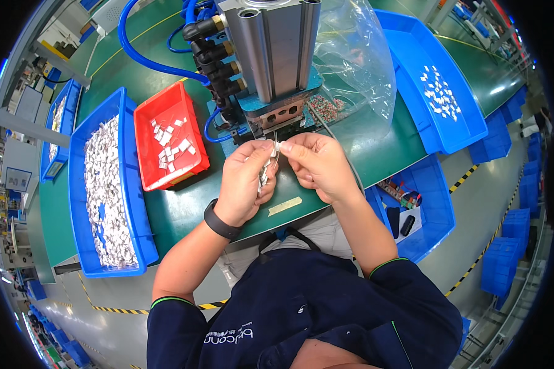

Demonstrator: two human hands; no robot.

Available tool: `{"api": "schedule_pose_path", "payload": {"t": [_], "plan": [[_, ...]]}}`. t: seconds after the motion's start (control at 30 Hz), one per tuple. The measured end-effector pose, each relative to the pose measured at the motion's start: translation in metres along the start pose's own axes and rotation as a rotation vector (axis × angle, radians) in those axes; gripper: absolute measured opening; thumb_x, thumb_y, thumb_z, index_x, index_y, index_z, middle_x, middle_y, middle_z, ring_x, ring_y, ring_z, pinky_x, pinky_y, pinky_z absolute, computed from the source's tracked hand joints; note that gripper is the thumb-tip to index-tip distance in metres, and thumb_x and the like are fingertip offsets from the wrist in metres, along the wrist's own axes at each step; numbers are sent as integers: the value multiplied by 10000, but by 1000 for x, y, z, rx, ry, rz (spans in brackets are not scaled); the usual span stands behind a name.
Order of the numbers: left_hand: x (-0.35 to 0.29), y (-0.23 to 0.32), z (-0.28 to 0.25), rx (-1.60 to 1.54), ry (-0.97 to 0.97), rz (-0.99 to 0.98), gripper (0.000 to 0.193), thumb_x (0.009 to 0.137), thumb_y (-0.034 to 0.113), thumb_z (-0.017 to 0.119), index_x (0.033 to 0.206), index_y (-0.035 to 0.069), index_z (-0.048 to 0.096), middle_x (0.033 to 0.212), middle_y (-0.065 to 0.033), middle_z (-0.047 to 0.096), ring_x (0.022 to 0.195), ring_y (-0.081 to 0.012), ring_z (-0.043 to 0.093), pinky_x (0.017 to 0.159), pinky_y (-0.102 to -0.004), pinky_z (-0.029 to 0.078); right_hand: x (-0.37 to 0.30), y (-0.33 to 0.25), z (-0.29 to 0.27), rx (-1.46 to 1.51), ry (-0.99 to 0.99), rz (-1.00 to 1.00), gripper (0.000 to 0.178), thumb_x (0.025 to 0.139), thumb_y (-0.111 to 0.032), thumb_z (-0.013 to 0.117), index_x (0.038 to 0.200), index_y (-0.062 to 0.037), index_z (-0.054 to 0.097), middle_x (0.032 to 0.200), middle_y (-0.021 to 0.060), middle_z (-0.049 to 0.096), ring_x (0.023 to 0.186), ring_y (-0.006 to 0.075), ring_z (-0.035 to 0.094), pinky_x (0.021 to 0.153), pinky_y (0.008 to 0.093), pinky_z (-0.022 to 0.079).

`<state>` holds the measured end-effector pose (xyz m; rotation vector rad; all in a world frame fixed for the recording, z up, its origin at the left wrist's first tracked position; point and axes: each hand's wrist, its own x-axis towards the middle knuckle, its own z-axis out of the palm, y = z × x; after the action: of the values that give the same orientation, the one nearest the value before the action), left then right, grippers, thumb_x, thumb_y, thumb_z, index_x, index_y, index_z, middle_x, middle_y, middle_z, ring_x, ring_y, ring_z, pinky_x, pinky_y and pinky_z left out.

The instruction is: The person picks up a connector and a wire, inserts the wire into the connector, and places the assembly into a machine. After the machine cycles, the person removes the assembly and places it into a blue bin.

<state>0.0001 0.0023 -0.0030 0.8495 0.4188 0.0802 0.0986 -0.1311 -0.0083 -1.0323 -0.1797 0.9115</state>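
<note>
My left hand (pixel 243 181), with a dark band at the wrist, is closed around several small white parts (pixel 264 174). Its thumb and fingertips meet those of my right hand (pixel 319 165), which pinches a small white part (pixel 278 148). Both hands are just in front of a pneumatic press (pixel 268 55) with a grey metal cylinder. The exact shape of the pinched part is too small to make out. Left of the press, a red bin (pixel 172 178) holds some loose white pieces.
A long blue bin (pixel 143 234) full of white pieces stands at the left. Blue hoses (pixel 129 46) run to the press. Behind its right side lies a clear plastic bag (pixel 366 67). Another blue tray (pixel 434 132) is at the right, above a lower blue bin (pixel 440 215) with assorted items.
</note>
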Motion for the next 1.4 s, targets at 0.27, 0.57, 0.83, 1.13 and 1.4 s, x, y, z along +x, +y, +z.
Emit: {"api": "schedule_pose_path", "payload": {"t": [0.27,0.57,0.83,1.13,1.4], "plan": [[0,0,0,67,17,8,174,937,159,576,1032,13,575,654,-6,523,394,-42,366,335,-195,226,1,3,2,-284,19,-244,230,872,-161,695,962,44,641,715,13,598,475,4,415,390,164,280],[-1,3,3,139,43,-51,190,910,128,587,1043,-7,598,656,-1,516,395,-42,367,335,-195,235,1,-8,-9,-50,2,-95,138,871,-78,646,962,25,630,699,38,610,433,19,405,360,179,271],[3,5,-2,25,-30,-157,121,890,112,503,944,23,564,646,-5,467,384,-59,326,314,-202,218,2,-8,-7,119,20,-60,66,876,-63,604,910,-8,593,684,77,616,406,42,416,330,192,255],[3,6,-3,-52,-64,-156,180,911,194,629,919,24,570,675,-14,505,398,-54,366,319,-201,234,1,0,-8,30,-106,-178,128,862,-43,629,951,-23,539,711,52,595,456,24,425,376,176,284],[0,3,0,19,-33,-57,153,911,172,632,942,30,585,655,-14,506,395,-56,373,329,-199,237,-2,5,-1,-81,-65,-271,149,875,-76,636,967,-25,531,734,37,601,484,11,428,384,179,285]]}}
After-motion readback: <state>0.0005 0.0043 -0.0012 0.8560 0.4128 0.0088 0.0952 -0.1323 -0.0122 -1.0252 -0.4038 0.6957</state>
